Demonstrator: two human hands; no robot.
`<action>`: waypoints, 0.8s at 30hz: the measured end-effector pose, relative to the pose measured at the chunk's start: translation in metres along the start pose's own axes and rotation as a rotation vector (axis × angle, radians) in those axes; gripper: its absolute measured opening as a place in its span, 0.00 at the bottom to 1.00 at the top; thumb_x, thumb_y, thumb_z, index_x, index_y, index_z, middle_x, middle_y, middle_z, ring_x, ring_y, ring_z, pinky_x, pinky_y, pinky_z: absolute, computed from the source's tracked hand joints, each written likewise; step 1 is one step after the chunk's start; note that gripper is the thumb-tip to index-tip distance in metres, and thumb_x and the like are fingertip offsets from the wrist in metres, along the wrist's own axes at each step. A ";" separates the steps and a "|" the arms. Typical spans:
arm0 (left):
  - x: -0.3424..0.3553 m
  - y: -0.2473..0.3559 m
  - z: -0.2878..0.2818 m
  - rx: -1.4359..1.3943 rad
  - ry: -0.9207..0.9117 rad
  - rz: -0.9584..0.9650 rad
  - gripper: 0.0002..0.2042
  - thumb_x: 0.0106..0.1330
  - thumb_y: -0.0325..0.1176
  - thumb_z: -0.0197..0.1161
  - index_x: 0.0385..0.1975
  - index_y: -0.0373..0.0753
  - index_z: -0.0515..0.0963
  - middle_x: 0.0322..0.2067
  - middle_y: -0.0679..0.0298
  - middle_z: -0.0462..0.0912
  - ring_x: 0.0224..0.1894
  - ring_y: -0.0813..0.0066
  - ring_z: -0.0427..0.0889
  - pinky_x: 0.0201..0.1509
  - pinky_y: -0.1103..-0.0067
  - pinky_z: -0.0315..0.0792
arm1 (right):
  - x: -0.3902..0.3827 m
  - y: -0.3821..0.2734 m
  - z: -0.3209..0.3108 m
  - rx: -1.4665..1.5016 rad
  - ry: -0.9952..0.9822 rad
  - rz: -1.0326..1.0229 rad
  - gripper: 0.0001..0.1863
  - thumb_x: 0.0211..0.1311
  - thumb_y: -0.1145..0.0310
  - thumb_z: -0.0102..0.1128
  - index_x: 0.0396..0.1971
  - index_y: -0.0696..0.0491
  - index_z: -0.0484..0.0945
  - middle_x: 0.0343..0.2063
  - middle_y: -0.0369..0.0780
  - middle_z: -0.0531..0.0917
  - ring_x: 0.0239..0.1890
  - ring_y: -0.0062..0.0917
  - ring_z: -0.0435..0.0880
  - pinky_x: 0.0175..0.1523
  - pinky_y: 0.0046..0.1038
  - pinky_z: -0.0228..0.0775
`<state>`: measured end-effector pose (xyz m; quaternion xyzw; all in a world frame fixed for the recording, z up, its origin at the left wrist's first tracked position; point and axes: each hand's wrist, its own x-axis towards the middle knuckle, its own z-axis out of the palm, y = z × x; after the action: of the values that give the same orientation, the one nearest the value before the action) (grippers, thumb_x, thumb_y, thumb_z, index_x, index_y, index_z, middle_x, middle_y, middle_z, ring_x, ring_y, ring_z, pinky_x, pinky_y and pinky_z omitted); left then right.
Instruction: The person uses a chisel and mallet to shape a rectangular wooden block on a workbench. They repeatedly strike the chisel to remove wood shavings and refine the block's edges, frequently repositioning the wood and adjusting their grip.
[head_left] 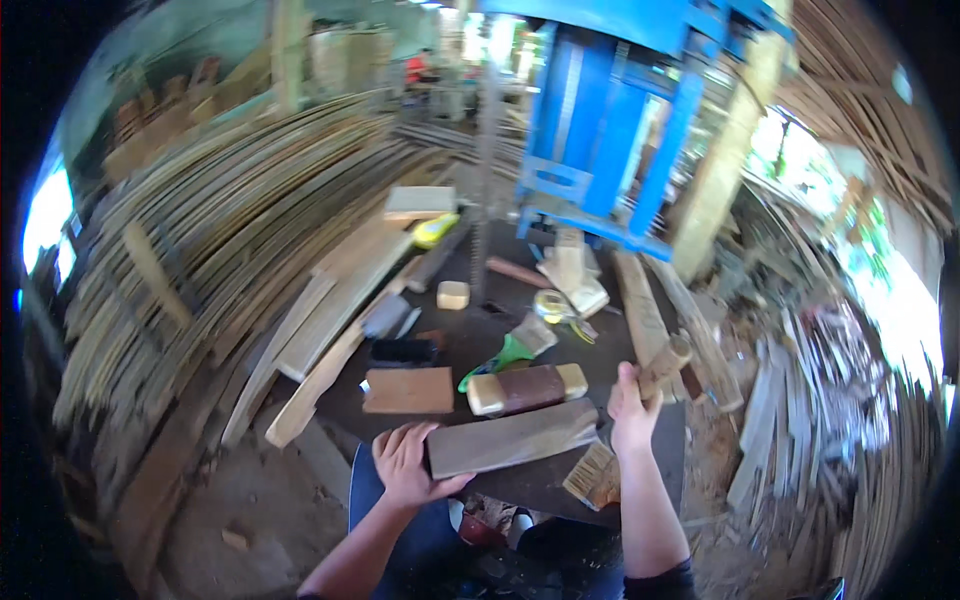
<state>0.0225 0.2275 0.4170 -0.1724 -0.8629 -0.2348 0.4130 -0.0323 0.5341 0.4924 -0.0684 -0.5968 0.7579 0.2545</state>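
My left hand [405,462] grips the left end of a greyish-brown wooden plank [515,435] at the table's near edge. My right hand [632,410], raised at the plank's right, holds a short round wooden piece [665,365]. Just beyond the plank lies a pale block wrapped in dark brown material [528,390]. Around it are a reddish-brown board [408,390], a black block [400,352], a green object [510,355], a tape measure [550,308] and a small cream block [453,295]. Below the plank's right end is a brush-like wooden block [590,475].
A blue machine [585,130] with a vertical metal blade stands over the dark table [470,335]. Long boards [345,290] lie along its left side, beside large timber stacks [210,230]. Scrap wood [770,420] is piled at right, near a post [730,150]. A person [420,70] is far back.
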 end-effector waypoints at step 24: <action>-0.039 -0.037 0.012 -0.017 -0.053 0.111 0.48 0.54 0.80 0.46 0.53 0.35 0.73 0.42 0.59 0.79 0.44 0.62 0.76 0.55 0.66 0.59 | 0.035 -0.018 -0.008 0.566 -0.374 -0.069 0.28 0.71 0.35 0.41 0.38 0.44 0.77 0.13 0.26 0.52 0.15 0.16 0.51 0.24 0.23 0.47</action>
<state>0.0204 0.1986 0.3695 -0.2295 -0.8606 -0.2141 0.4011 -0.0537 0.5599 0.5146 0.1652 -0.4012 0.8838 0.1749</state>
